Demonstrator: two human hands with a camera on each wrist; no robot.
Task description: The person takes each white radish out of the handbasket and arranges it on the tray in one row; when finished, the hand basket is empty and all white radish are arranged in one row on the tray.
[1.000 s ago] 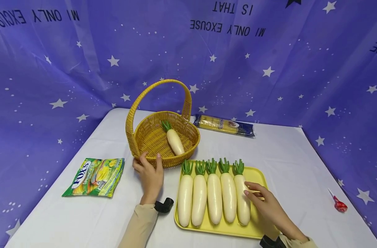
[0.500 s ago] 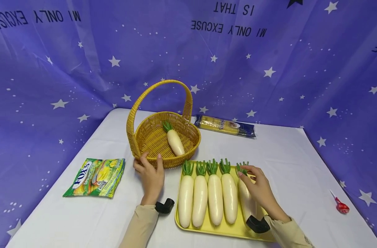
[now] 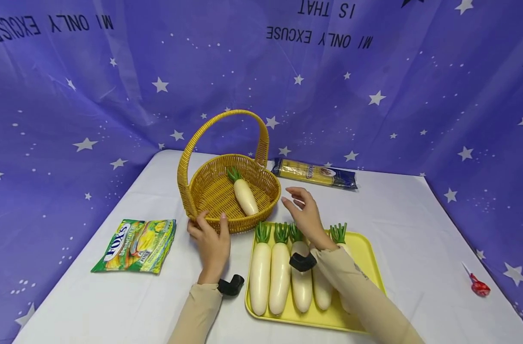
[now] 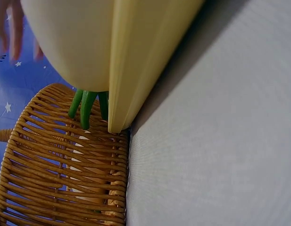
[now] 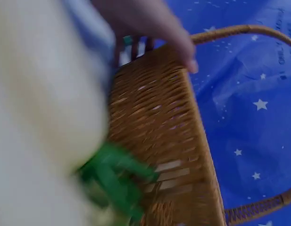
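My left hand holds the near left rim of a wicker basket with an arched handle. One white radish with green leaf stubs lies inside it. Several more white radishes lie side by side on a yellow tray. Above the tray's far edge, right of the basket, my right hand hovers with loosely bent fingers and nothing in them. Its forearm covers part of the right-hand radishes. In the right wrist view, the left thumb lies at the basket's rim; the nearby radish is blurred.
A green candy bag lies left of the basket. Behind the tray is a pack of pasta. A red lollipop rests near the table's right edge. A purple starry cloth hangs around the white table.
My right hand touched the rightmost radish, which shifted slightly right, then moved left and away toward the basket with nothing in it. My left hand stays at the basket.
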